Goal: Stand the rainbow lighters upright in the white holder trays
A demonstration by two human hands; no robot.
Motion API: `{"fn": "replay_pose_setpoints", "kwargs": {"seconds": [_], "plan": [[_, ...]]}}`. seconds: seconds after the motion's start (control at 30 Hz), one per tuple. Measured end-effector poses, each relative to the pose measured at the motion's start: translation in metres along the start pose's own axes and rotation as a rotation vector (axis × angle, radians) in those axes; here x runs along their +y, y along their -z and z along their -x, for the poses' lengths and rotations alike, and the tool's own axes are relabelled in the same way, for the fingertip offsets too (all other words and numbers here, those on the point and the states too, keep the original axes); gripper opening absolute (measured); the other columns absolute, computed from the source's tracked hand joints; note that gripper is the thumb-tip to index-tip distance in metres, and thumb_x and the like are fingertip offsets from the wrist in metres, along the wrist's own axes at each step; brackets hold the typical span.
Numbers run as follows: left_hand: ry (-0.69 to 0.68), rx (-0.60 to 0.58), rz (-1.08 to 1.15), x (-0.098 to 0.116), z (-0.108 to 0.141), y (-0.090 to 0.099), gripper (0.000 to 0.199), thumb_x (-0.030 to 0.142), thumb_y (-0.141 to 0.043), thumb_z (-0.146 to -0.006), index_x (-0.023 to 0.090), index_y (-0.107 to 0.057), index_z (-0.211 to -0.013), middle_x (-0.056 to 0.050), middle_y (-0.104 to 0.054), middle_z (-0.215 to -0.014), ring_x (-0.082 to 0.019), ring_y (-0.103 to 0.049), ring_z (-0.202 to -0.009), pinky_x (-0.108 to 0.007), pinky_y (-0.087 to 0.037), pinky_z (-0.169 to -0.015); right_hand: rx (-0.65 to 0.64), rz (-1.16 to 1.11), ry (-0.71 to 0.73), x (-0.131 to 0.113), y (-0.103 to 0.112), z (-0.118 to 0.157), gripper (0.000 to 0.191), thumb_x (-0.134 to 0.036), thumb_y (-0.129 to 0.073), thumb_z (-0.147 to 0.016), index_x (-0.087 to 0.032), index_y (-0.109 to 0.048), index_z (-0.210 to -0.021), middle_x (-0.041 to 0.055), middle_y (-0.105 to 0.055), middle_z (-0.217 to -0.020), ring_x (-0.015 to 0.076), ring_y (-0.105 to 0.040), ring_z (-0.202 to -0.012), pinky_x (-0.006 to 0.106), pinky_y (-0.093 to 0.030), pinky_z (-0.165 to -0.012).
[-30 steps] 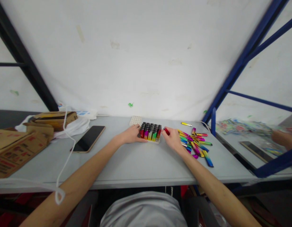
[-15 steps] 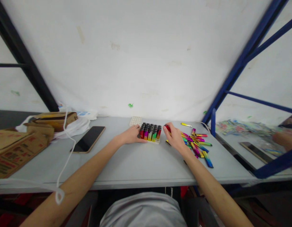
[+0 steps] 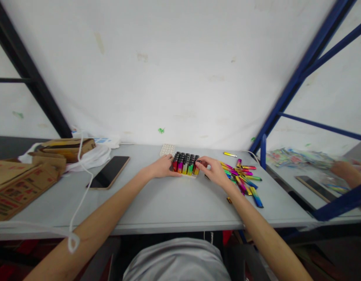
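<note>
Several shiny multicoloured lighters [image 3: 184, 166] with black tops stand upright in rows in a white tray [image 3: 193, 176]. My left hand [image 3: 163, 166] grips the tray's left end, thumb along the front and fingers behind. At the right end of the rows, my right hand [image 3: 210, 168] is closed in a pinch on a lighter, mostly hidden by the fingers. Just right of that hand, a loose pile of lighters [image 3: 241, 177] lies on the grey table [image 3: 168, 207].
Behind the tray lies a white holed tray [image 3: 168, 150]. A single yellow lighter [image 3: 230, 154] rests near the wall. To the left are a phone [image 3: 110, 173], a white cable [image 3: 80, 199] and cardboard boxes [image 3: 25, 183]. Beyond the blue frame [image 3: 303, 74], another person's hand [image 3: 345, 171] shows.
My right hand has moved left with a lighter, from beside the tray to the right end of its rows. My left hand has stayed at the tray.
</note>
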State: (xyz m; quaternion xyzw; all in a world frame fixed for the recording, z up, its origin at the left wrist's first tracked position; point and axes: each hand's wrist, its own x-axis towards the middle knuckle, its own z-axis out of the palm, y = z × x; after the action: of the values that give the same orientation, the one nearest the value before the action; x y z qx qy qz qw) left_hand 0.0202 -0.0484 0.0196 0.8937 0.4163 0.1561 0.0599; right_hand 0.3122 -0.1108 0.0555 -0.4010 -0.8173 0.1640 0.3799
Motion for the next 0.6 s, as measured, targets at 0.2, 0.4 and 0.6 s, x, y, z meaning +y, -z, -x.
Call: {"fn": "replay_pose_setpoints", "kwargs": {"seconds": [0.2, 0.4, 0.6], "plan": [[0.013, -0.007, -0.006, 0.001, 0.0, 0.0, 0.065, 0.083, -0.067, -0.08, 0.021, -0.071, -0.098, -0.013, -0.069, -0.11, -0.032, -0.062, -0.103, -0.041, -0.05, -0.096, -0.038, 0.014, 0.035, 0.001, 0.0, 0.001, 0.034, -0.049, -0.055, -0.104, -0.021, -0.073, -0.109, 0.0066, -0.076, -0.091, 0.0218, -0.069, -0.079, 0.032, -0.052, -0.073], [0.01, 0.008, 0.01, 0.001, -0.001, 0.0, 0.068, 0.084, -0.068, -0.079, 0.02, -0.072, -0.102, -0.013, -0.068, -0.108, -0.032, -0.062, -0.102, -0.042, -0.051, -0.096, -0.013, 0.062, 0.061, 0.006, 0.001, 0.0, 0.03, -0.044, -0.057, -0.105, -0.02, -0.074, -0.11, 0.0066, -0.076, -0.09, 0.0215, -0.068, -0.079, 0.033, -0.052, -0.075], [-0.002, 0.001, 0.008, -0.001, -0.002, -0.003, 0.068, 0.083, -0.067, -0.08, 0.02, -0.072, -0.105, -0.012, -0.068, -0.111, -0.032, -0.062, -0.108, -0.041, -0.049, -0.1, -0.043, 0.063, 0.095, 0.01, 0.0, 0.001, 0.028, -0.043, -0.057, -0.106, -0.02, -0.073, -0.112, 0.0066, -0.076, -0.094, 0.0213, -0.068, -0.079, 0.032, -0.051, -0.073]]}}
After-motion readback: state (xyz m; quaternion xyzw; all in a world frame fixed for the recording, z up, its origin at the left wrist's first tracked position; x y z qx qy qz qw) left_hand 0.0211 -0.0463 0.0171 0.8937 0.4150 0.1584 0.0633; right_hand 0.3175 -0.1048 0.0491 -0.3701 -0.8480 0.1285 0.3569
